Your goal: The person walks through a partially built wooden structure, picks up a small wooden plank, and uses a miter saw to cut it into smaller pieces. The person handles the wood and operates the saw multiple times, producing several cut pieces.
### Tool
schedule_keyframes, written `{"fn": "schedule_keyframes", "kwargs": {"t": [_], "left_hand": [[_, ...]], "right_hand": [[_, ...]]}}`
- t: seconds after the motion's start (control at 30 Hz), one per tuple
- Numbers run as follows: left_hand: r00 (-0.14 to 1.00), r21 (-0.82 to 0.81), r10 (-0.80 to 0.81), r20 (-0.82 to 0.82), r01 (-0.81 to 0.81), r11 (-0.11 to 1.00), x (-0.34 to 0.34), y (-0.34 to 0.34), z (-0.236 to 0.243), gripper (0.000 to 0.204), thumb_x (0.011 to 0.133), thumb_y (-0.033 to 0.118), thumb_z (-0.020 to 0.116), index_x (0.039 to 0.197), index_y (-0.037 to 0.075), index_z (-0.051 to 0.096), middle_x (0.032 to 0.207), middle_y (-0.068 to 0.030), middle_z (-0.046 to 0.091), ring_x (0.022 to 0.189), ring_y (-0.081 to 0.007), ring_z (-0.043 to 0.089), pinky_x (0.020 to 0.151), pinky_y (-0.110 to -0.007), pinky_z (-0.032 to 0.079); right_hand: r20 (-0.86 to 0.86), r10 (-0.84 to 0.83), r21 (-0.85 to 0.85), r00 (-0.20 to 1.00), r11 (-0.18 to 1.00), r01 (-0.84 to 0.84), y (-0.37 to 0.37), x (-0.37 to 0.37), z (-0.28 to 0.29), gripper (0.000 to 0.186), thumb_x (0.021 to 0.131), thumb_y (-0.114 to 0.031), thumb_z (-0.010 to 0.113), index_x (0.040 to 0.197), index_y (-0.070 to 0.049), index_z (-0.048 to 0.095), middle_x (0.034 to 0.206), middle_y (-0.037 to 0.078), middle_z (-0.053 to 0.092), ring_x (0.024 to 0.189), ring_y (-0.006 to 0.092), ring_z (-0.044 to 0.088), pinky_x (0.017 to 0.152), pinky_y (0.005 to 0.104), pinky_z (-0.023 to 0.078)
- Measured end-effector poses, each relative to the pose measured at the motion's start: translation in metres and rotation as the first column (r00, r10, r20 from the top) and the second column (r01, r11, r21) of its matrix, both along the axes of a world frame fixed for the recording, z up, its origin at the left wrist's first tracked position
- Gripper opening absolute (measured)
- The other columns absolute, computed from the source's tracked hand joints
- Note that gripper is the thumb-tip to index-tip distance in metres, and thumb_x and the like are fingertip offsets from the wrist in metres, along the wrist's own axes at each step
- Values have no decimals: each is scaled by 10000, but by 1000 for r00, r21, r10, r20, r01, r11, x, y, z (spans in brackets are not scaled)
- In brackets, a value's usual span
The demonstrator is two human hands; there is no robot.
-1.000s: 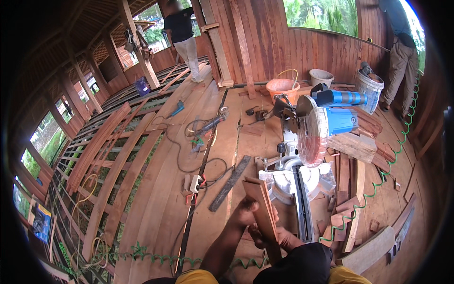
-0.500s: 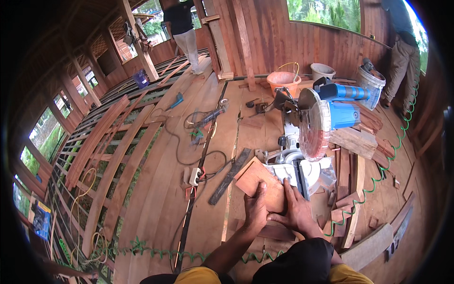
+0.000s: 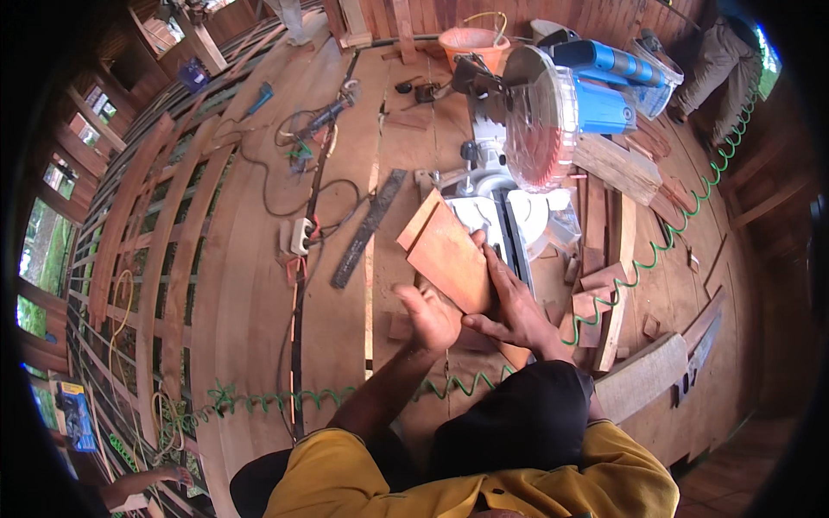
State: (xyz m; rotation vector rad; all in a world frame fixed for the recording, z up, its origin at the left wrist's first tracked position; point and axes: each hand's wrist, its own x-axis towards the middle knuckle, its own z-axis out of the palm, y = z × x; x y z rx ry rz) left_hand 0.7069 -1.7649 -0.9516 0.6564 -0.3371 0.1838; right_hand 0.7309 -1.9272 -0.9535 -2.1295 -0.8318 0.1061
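near the round clear guard of the blue and white mitre saw [image 3: 540, 121], i see two flat reddish-brown rectangular wooden boards [image 3: 451, 263], one slightly shifted upon the other, just in front of the saw's white base. the person's right hand [image 3: 520, 312] is partly curled and holds the boards at their right edge. the left hand [image 3: 432, 321] is quite open, thumb spread; whether its fingers support them beneath, i cannot tell.

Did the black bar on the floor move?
No, no way at all: the bar still lies left of the saw, its far end near the saw's base. The whole view shifted instead.
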Motion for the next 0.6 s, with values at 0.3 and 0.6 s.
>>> {"fn": "schedule_keyframes", "kwargs": {"t": [0.3, 0.6], "left_hand": [[994, 73, 11, -113, -2, 997, 3, -1, -1, 1062, 918, 840, 315, 1583, 16, 230, 1506, -185, 442, 1377, -308, 478, 1174, -455, 348], [990, 104, 110, -84, -101, 989, 8, 2, 4, 971, 978, 783, 229, 1550, 0, 291, 1464, -217, 492, 1332, -350, 530, 1151, -485, 388]], "right_hand": [[-17, -90, 113, 996, 989, 92, 6, -13, -8, 1135, 754, -470, 831, 1558, 89, 257, 1478, 337, 461, 1398, 451, 458, 1158, 451, 376], [-9, -104, 97, 994, 990, 105, 14, -6, 4, 1149, 738, -464, 841, 1564, 80, 256, 1416, 340, 503, 1333, 465, 509, 1111, 454, 428]]}}
